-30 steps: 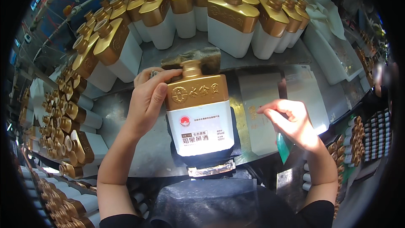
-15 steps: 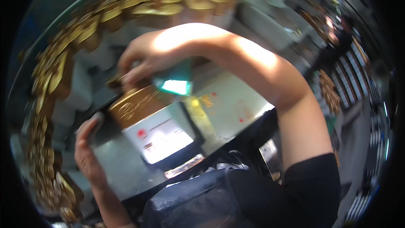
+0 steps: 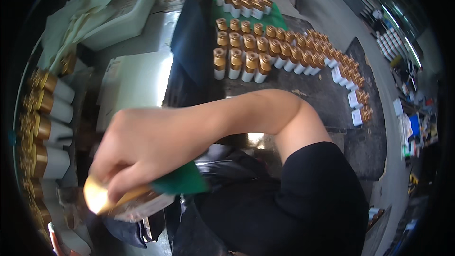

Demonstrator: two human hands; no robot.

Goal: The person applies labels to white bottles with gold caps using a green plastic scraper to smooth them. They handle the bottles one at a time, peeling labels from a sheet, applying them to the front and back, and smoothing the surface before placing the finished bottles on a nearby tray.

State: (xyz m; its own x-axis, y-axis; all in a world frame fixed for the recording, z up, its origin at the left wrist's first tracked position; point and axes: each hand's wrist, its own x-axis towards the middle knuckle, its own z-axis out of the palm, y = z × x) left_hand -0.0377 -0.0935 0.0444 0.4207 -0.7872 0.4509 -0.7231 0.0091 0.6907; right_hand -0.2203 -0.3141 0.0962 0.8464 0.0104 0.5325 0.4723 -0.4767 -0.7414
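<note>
My right hand (image 3: 137,154) is closed on a bottle with a gold shoulder and white body (image 3: 149,207), held tilted at the lower left of the head view. The gold part catches bright light and is blurred. A green sheet (image 3: 182,180), perhaps cloth, sticks out from under the same hand, against the bottle. Of my left hand (image 3: 56,244) only a bit of finger shows at the lower left edge, near a row of bottles; its other fingers are out of sight.
Gold-and-white bottles (image 3: 57,161) line the left side. More bottles (image 3: 249,66) stand in rows on a dark table (image 3: 303,99), some on a green mat (image 3: 279,19). A white tray (image 3: 142,14) with crumpled sheets and a pale flat board (image 3: 137,80) lie at upper left.
The view has swung right, bringing the dark table's bottle rows into sight. My right hand now holds the bottle nearer my body, at the lower left. My left hand has mostly left the picture.
</note>
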